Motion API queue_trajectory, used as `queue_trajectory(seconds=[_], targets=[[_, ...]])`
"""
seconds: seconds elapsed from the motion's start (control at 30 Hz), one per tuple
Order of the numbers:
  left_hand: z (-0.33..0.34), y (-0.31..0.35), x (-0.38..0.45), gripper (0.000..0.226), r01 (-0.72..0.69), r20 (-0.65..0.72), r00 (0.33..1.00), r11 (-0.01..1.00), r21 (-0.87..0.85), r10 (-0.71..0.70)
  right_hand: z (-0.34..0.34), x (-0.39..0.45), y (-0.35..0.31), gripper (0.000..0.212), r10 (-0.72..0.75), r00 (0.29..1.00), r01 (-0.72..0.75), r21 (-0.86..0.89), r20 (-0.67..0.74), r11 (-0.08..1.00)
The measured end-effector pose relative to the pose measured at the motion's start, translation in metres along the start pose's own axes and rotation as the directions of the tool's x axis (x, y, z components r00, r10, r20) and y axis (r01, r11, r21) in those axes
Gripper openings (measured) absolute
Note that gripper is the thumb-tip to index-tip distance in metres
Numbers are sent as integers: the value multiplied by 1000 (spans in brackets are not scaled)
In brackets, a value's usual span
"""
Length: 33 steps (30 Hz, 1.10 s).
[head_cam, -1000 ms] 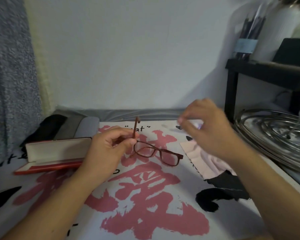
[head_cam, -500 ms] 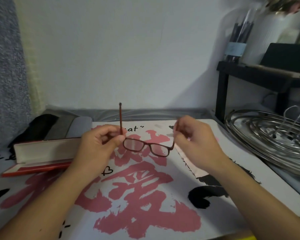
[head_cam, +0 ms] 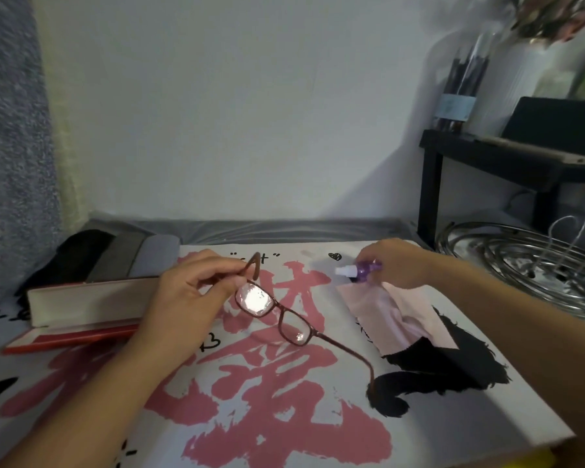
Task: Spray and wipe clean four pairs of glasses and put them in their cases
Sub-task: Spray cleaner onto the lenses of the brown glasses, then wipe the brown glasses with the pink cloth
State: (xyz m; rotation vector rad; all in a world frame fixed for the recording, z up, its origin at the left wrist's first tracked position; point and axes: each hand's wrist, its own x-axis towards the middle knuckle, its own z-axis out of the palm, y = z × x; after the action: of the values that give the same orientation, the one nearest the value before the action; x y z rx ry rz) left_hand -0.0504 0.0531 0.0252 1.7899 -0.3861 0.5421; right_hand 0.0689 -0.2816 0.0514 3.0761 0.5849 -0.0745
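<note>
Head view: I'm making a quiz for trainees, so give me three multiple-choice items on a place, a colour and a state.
1. Where is the pink cloth? A under the red case; B on the table below the right hand; C on the black shelf.
2. What colour is the spray bottle body? A purple; B green; C yellow.
3. How is the red case? A shut; B open; C upside down.

B: it lies flat under the right hand.
A: purple, white nozzle.
B: lid raised, beside the left hand holding the glasses.

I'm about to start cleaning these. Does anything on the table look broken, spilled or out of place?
Nothing stands out. The glasses look intact in the left hand, the right hand grips the spray bottle, and the red case lies open.
</note>
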Motion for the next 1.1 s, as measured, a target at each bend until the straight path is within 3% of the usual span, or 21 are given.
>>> queue_trajectory(seconds=[0.07, 0.13, 0.2, 0.27, 0.4, 0.47, 0.53, 0.57, 0.63, 0.7, 0.73, 0.83, 0.9, 0.93, 1.0, 1.1], targets=[[0, 1, 1, 33, 21, -1, 1000, 1000, -21, -21, -7, 11, -2, 9, 85, 986, -63, 151, -143, 987], [1, 0, 1, 32, 36, 18, 999, 999, -28, -35, -9, 24, -7, 9, 323, 895, -141, 491, -307, 860], [1, -1, 0, 32, 49, 55, 997, 998, -31, -47, -3, 33, -15, 16, 489, 801, -147, 677, -347, 721], [2, -3, -1, 36, 60, 94, 994, 998, -35, -56, 7, 36, -24, 16, 520, 801, -159, 731, -297, 664], [5, -3, -1, 49, 108, 109, 989, 992, -59, -101, 14, 36, -25, 36, 540, 806, -207, 738, -243, 642], [6, -2, -2, 50, 117, 110, 988, 991, -65, -109, 8, 23, -30, 46, 559, 767, -195, 715, -315, 671], [6, 1, -2, 49, 118, 112, 988, 990, -79, -109, 2, -2, -38, 26, 468, 781, -130, 624, -414, 770], [7, 1, -2, 47, 114, 111, 988, 990, -81, -105, -2, -18, -45, 11, 371, 852, -140, 522, -369, 841], [8, 1, -1, 42, 89, 118, 990, 993, -77, -80, -1, -46, -59, 8, 221, 973, -202, 236, -58, 951], [9, 0, -2, 39, 69, 140, 988, 995, -67, -59, 9, -60, -67, 12, 235, 962, -228, -61, 141, 972], [9, 0, -2, 36, 67, 149, 987, 996, -63, -57, 12, -63, -70, 14, 258, 958, -239, -143, 128, 960], [8, 0, -3, 28, 82, 139, 988, 994, -72, -71, 11, -61, -73, 15, 257, 966, -254, -81, 32, 964], [7, 3, -3, 27, 86, 137, 988, 993, -82, -74, -2, -58, -74, 12, 213, 977, -207, 211, -7, 955], [7, 5, -3, 28, 78, 142, 988, 994, -82, -65, -11, -57, -78, 11, 190, 981, -162, 413, -27, 896], [7, 6, -3, 31, 55, 143, 989, 995, -82, -43, -27, -51, -94, 4, 101, 993, -17, 766, -62, 642], [6, 1, -1, 22, 61, 107, 993, 996, -65, -54, -27, -26, -118, 20, -122, 992, 40, 973, -12, 226]])
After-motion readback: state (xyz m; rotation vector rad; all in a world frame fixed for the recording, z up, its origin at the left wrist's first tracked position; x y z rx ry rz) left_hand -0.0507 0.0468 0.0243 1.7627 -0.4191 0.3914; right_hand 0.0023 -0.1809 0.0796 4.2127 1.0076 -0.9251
